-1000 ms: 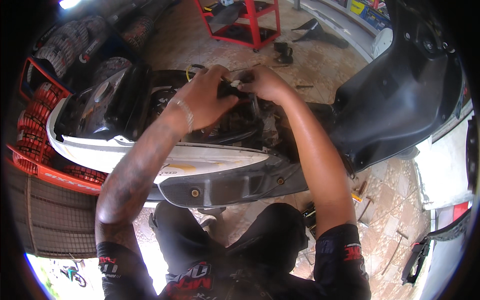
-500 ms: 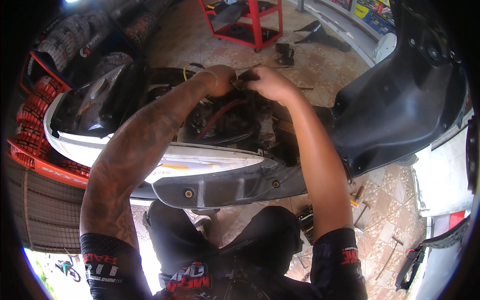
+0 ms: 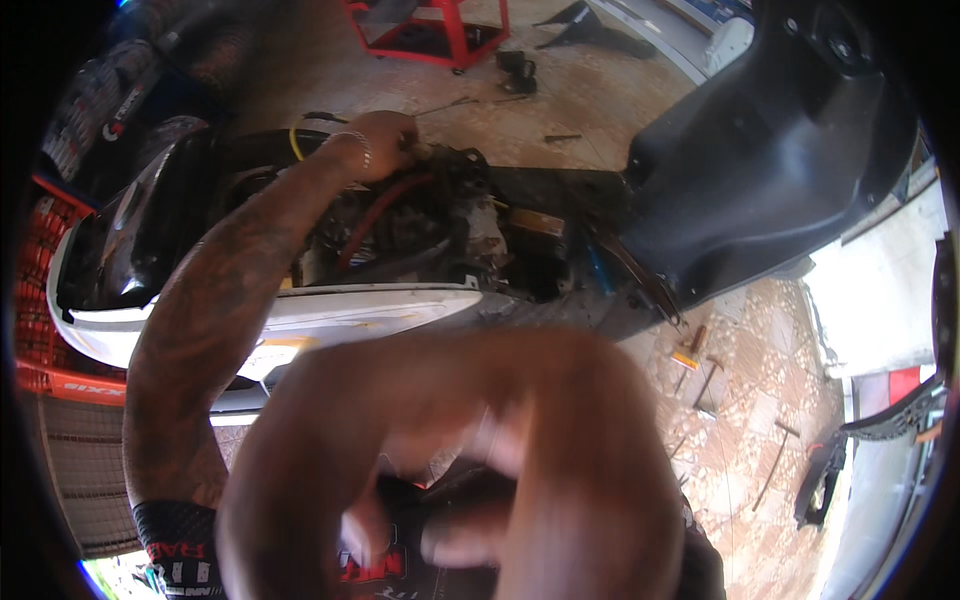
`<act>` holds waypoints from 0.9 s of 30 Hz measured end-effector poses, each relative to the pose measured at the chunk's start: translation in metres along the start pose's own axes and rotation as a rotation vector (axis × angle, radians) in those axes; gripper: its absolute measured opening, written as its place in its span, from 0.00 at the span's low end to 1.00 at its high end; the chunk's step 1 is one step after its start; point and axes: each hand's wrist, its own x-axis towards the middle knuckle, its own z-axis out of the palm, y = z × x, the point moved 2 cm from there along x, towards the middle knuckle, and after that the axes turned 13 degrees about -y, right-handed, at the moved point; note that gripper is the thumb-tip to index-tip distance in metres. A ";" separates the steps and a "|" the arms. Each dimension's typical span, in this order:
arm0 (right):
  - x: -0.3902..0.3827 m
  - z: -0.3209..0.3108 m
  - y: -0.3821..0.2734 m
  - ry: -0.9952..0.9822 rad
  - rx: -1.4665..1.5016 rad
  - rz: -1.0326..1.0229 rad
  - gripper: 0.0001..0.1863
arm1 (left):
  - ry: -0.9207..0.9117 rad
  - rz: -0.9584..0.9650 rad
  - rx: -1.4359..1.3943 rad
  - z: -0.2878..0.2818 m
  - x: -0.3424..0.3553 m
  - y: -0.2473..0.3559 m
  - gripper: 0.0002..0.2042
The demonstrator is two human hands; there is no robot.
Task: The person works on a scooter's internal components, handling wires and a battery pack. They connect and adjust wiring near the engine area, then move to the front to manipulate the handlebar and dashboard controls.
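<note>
Scooter [image 3: 330, 310] sits across the middle of the frame with its body panels off, engine [image 3: 420, 225] exposed dead centre. Left hand [image 3: 382, 143] is up at the top of the engine bay, upper middle of the frame, fingers curled down into the parts next to a yellow cable [image 3: 294, 140] and just above a red hose [image 3: 375, 218]. Grip looks narrow, pinched on something small in there, but I can't tell what it actually has hold of.

Right hand [image 3: 470, 470] is right up close to the camera, filling the lower middle, all blurry. Fingers are loosely curled; can't tell if anything's in it.

Black seat [image 3: 770, 150] is flipped up at the upper right. Red cart [image 3: 430, 30] stands on the floor at the top edge. A few tools [image 3: 700, 365] lie on the tiled floor at the right, just below the seat. Stacked tyres [image 3: 45, 260] along the left edge.
</note>
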 end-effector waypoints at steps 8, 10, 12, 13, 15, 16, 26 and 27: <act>-0.002 0.015 0.006 -0.015 0.188 -0.111 0.13 | -0.041 -0.060 -0.020 -0.001 -0.001 0.006 0.16; -0.003 0.016 0.008 -0.016 0.209 -0.125 0.13 | -0.034 -0.055 -0.005 -0.001 -0.001 0.004 0.17; -0.004 0.016 0.010 -0.012 0.221 -0.132 0.12 | -0.034 -0.062 -0.037 0.001 0.000 0.002 0.16; -0.004 0.016 0.009 -0.015 0.230 -0.134 0.12 | -0.031 -0.077 -0.042 0.001 0.001 0.001 0.16; -0.004 0.014 0.009 -0.012 0.235 -0.141 0.12 | -0.002 -0.062 -0.046 0.001 0.001 0.001 0.15; -0.004 0.012 0.008 -0.010 0.235 -0.143 0.12 | 0.011 -0.059 -0.046 0.001 0.001 0.001 0.15; -0.040 -0.031 -0.015 0.048 0.132 -0.071 0.11 | -0.068 -0.089 -0.116 0.002 0.005 -0.005 0.16; -0.055 -0.053 -0.024 0.115 0.047 -0.017 0.10 | -0.037 -0.067 -0.115 0.003 0.005 -0.006 0.16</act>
